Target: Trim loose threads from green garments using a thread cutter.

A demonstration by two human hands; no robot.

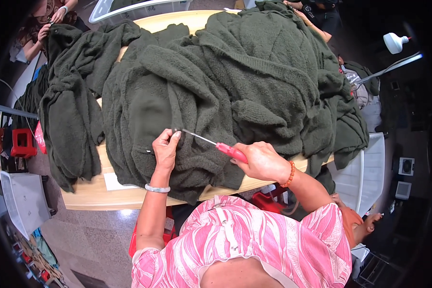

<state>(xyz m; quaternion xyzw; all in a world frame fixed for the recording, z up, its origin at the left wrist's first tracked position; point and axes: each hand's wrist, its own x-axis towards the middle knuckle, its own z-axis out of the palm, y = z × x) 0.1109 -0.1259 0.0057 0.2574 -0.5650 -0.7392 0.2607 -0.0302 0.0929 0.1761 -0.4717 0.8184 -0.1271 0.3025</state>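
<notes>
We pinch the soft, limp green fleece garment (187, 96) with our left hand (166, 150) — our right hand (261, 161) is closed around the red-handled tool (216, 145).

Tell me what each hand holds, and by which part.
The right hand holds a thin metal tool by its red handle. The left hand pinches the dark green fleece garment at a fold beside the tool's tip.

You work at a light wooden table (89, 198) whose bare front edge shows nearest you. A heap of dark green fleece garments (225, 91) covers almost its whole top and hangs over the left and right edges. A white paper sheet (114, 182) lies flat on the wood, partly under the heap.
</notes>
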